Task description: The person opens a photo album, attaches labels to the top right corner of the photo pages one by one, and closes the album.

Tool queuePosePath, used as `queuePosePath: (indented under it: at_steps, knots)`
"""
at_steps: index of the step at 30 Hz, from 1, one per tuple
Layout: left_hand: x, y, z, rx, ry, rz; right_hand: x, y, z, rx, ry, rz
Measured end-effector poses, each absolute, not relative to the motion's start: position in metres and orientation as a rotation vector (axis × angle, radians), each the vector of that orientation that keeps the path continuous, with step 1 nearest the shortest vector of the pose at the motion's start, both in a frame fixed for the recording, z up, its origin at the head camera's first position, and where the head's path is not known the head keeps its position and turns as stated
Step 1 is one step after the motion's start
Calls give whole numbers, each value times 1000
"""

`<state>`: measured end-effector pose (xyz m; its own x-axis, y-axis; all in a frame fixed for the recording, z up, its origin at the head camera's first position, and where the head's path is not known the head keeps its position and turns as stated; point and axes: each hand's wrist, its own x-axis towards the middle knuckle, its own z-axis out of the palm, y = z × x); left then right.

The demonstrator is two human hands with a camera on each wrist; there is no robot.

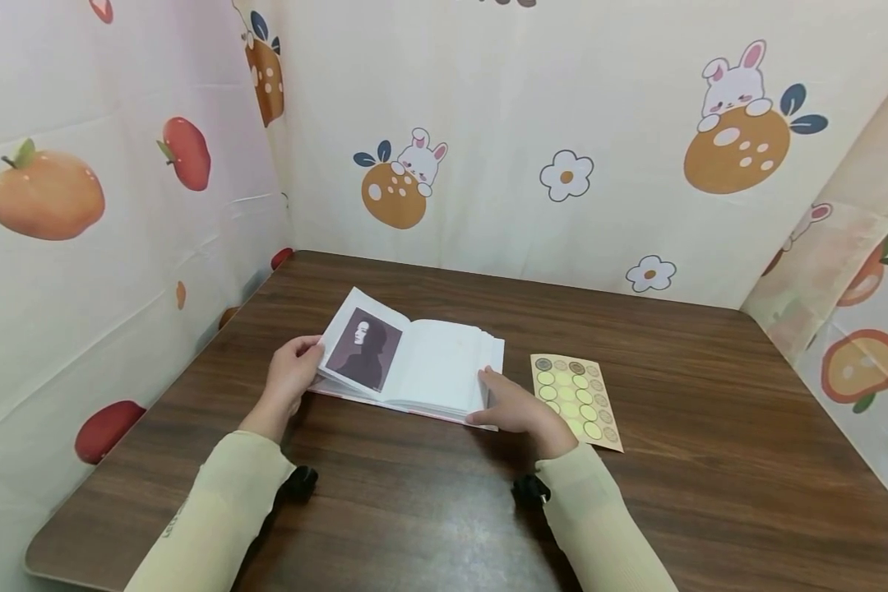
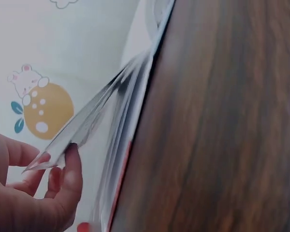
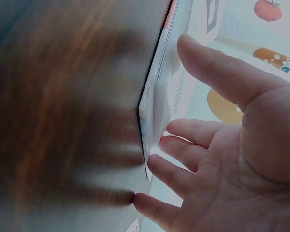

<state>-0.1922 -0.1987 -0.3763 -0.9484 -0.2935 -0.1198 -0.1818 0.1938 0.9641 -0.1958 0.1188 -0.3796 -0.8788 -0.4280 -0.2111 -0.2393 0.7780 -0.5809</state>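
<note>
An open book (image 1: 444,362) lies on the wooden table, its right page blank. On the left page is a dark portrait picture (image 1: 364,349) of a pale face and black hair. My left hand (image 1: 289,376) pinches a few lifted pages at their outer edge; in the left wrist view these pages (image 2: 84,125) fan up from the rest of the book. At the book's right side is my right hand (image 1: 516,404), its thumb over the lower corner. The right wrist view shows that hand (image 3: 217,164) with fingers spread and fairly straight, fingertips right at the page edges.
To the right of the book lies a yellow sheet of round stickers (image 1: 564,380), close by the right hand. The brown table (image 1: 710,427) meets patterned curtains (image 1: 488,230) at its back and sides. Dark straps or devices (image 1: 300,483) sit at both wrists.
</note>
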Motion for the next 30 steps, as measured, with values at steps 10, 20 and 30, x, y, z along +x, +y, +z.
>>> queuePosePath:
  at_steps: [10,20,30]
  knots:
    - [-190,-191,-369,422,-2179,-2035,-197,119,-382,-524,2642,-797]
    - [-188,-169,-356,402,-1992,-2206,-197,120,-382,-520,2629,-816]
    - [-189,-136,-343,312,-2136,-2055,-197,121,-382,-514,2625,-829]
